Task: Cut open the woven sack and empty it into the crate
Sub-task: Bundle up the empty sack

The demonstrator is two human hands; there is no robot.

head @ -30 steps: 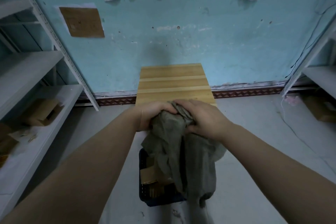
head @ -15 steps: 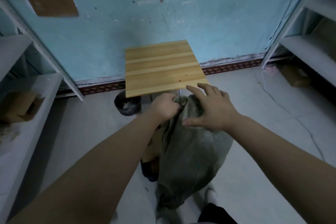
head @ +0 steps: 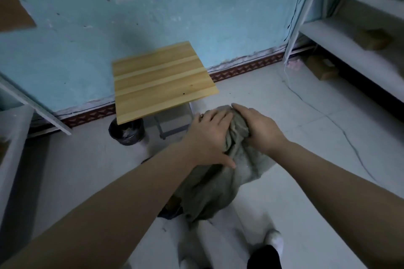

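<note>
We look down along two bare forearms in a dim storeroom. A turquoise wall (head: 196,17), chipped and marked, fills the top of the view. It meets a pale tiled floor (head: 306,181) at a patterned red-brown skirting.

White metal shelving (head: 349,54) stands along the right edge, and the corner of another shelf unit (head: 13,137) shows at the left edge. A small counter (head: 161,81) with a striped wooden top stands against the wall.

On the floor, just in front of the counter's near right corner, stands the woven sack (head: 218,188). It is grey-green and slack, with its top bunched. Its lower end hangs over most of the crate (head: 171,213), so only a dark blue sliver shows by the left forearm.

The left hand (head: 207,140) lies flat on the sack's upper side, with fingers straight and thumb spread, pressing the cloth. The right hand (head: 262,131) grips the bunched top, its fingers curled over the folds.

A black bin (head: 126,132) sits on the floor under the counter's near left corner. A cardboard box (head: 321,67) rests on the floor by the right shelving.
</note>
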